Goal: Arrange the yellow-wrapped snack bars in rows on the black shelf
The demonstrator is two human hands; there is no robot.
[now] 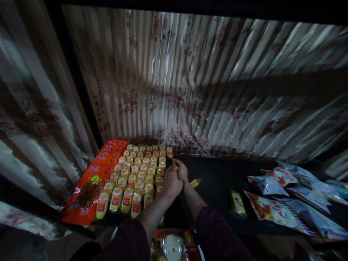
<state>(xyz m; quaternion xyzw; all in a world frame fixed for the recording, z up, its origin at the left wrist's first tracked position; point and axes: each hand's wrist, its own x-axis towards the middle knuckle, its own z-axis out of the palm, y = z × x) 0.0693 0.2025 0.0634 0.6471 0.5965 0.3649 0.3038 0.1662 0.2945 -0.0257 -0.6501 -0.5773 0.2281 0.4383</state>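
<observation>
Your left hand (173, 181) and right hand (181, 169) are together at the right edge of the rows, left in front of right. Fingers mostly hidden; cannot tell whether they clamp on anything.

Just left of them, wrapped snacks (132, 180) fill close rows on the black shelf (214, 170), labels toward you. Close packing probably lets neighbours brace one another and keeps print readable.

Beside your right wrist: a small yellowish packet (195, 182), contents unclear. Further right, a lone snack (237, 204) lies apart from the rows.

Left end: orange bags (87, 192) overlap in a column, likely to save depth while leaving logos visible.

Far right: pale bags (278, 214) overlap loosely at mixed angles, apparently unsorted. Behind everything hangs a printed sheet (174, 90).
</observation>
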